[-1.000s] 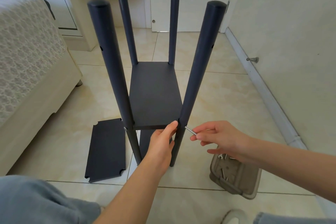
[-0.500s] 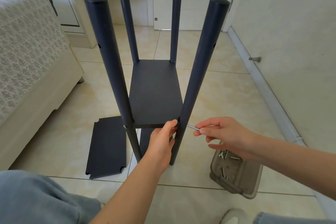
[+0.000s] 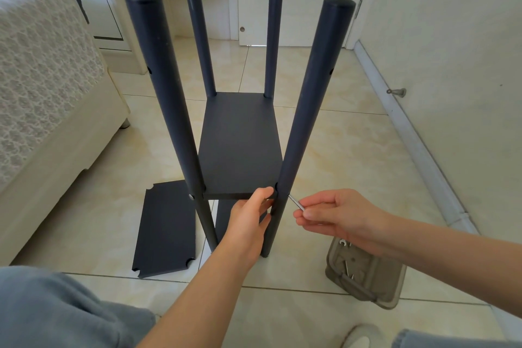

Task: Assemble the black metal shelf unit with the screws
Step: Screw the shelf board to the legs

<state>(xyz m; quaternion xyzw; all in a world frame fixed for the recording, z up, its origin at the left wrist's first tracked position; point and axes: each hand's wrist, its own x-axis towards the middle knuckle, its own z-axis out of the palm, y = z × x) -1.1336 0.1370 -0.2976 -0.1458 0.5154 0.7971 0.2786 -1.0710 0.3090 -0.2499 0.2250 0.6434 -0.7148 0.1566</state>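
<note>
While left hand (image 3: 248,224) grips shelf (image 3: 240,144) | right hand (image 3: 341,217) pinches screw (image 3: 296,202)

The right hand (image 3: 336,215) brings the screw (image 3: 296,202) in, and its tip now meets the near right post (image 3: 308,110).

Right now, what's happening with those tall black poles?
A person is building a black shelf unit on the floor. Their left hand holds the shelf board against the front right post, while the right hand pinches a screw with its tip at the post's side. Another board lies on the floor, and a tray holds more hardware.
</note>
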